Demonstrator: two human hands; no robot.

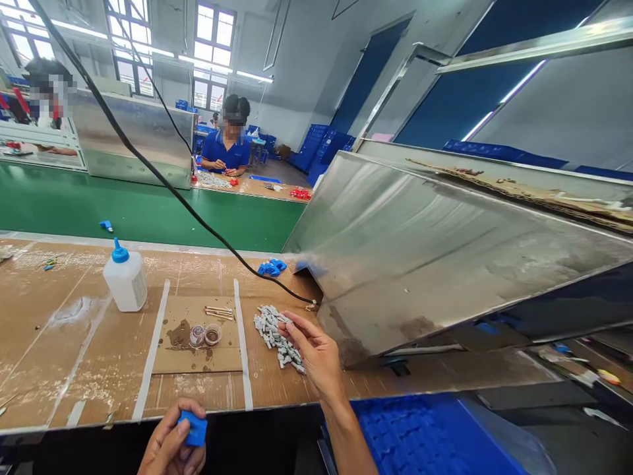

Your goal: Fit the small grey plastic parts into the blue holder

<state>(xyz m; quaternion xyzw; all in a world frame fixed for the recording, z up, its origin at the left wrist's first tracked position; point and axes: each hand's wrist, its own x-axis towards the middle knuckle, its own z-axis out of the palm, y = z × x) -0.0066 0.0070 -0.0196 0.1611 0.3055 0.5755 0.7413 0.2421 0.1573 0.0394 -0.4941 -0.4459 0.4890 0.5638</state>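
My left hand [165, 441] is closed around a small blue plastic part [198, 430], in front of the table's near edge. My right hand [319, 353] is at the right side of a heap of small grey pieces [270, 330], thumb and fingertips pinched together over it. Whatever is between those fingertips is too small to make out. Left of the heap, a cardboard sheet [173, 356] bears two small round cups [212, 334] with dark contents and several cotton swabs [219, 313]. Wet dark stains surround the cups.
A white bottle [126, 284] with a blue nozzle stands at left. Blue parts [271, 267] lie behind the heap. A metal housing [420, 251] rises at right, with a black cable across. Below is a blue crate [420, 435]. A co-worker [227, 148] sits beyond the green belt [237, 227].
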